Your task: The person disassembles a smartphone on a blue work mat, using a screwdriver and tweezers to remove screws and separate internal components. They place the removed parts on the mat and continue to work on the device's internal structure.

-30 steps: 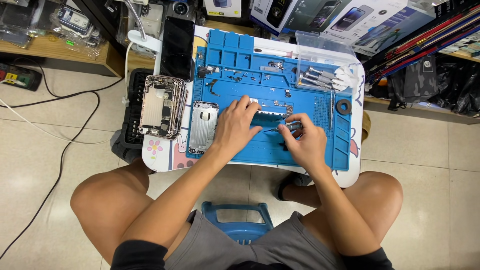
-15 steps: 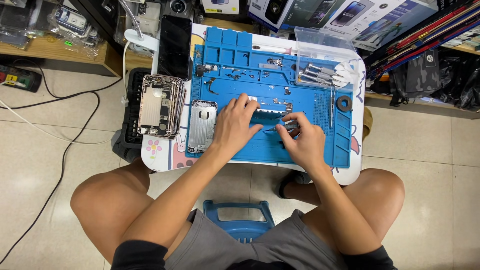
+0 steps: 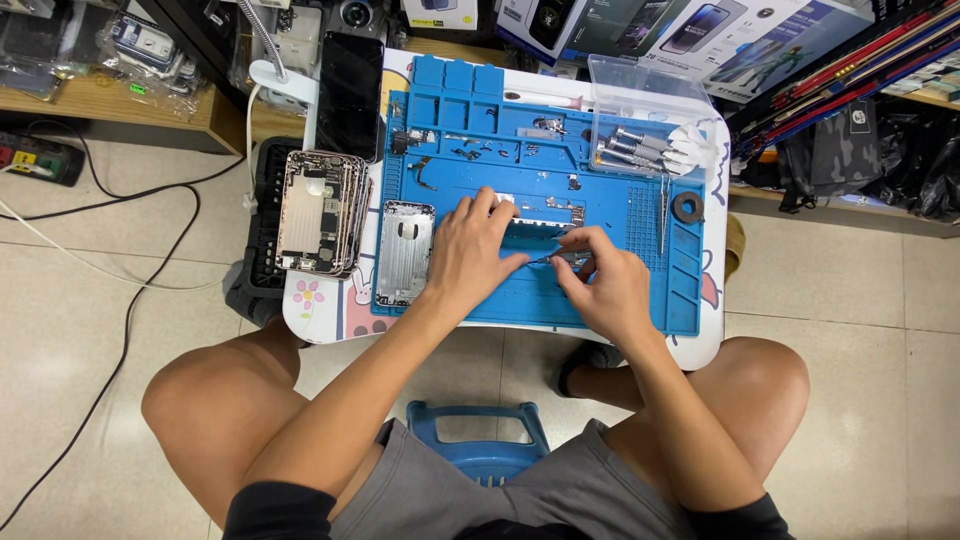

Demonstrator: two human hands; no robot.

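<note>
head view: on the blue repair mat (image 3: 610, 300), the left hand (image 3: 465, 255) presses flat on a thin circuit board (image 3: 535, 235) while the right hand (image 3: 605, 285) pinches a slim tool (image 3: 555, 258); the board looks light, stiff and fragile, best held by its edges

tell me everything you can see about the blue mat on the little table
The blue mat looks like soft rubber or silicone and lies flat on a small white table, covering most of its top. Its far edge has a row of square compartments, and the right part is ribbed. Small metal parts and screws lie scattered across it, with a silver phone back shell at its left edge. The left hand and right hand rest on its middle, working on a small part with a thin tool.
</note>
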